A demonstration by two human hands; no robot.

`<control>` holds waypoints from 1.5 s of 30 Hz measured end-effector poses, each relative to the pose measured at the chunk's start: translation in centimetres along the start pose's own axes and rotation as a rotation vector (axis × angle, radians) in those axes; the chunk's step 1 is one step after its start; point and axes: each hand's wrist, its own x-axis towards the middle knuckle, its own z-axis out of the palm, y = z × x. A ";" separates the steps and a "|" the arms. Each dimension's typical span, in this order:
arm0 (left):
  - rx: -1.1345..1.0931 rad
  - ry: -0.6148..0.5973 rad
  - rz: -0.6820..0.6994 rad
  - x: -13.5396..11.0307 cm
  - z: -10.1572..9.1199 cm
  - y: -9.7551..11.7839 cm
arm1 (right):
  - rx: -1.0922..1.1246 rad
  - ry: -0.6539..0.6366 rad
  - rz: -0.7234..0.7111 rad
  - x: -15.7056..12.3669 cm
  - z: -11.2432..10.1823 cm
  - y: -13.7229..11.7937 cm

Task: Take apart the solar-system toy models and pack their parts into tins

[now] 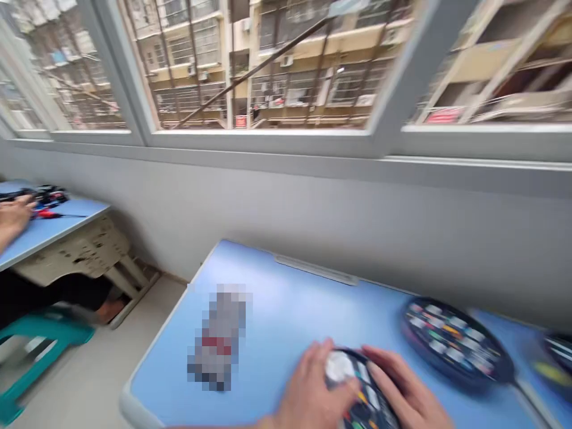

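Note:
At the lower middle of the head view, a dark, rounded object (373,390) with many small coloured patches and a white round spot lies between my hands, low over the blue desk or on it. My left hand (310,387) grips its left side, thumb across the top. My right hand (409,387) curls along its right edge. Both hands are somewhat blurred, and the object's lower part runs out of view. Farther right on the desk is a dark oval object (453,345) with similar coloured patches; a thin light strip extends from its near end.
A pixelated grey and red item (218,339) lies on the blue desk (268,333) to the left. Another dark object (558,357) is cut off at the right edge. A co-worker's hand (18,214) handles dark parts at another desk, near a red-handled screwdriver (47,213). Windows line the wall.

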 end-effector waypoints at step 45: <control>0.050 0.195 0.417 1.5 6.0 2.1 | 0.501 0.784 0.348 -0.9 -21.3 -1.6</control>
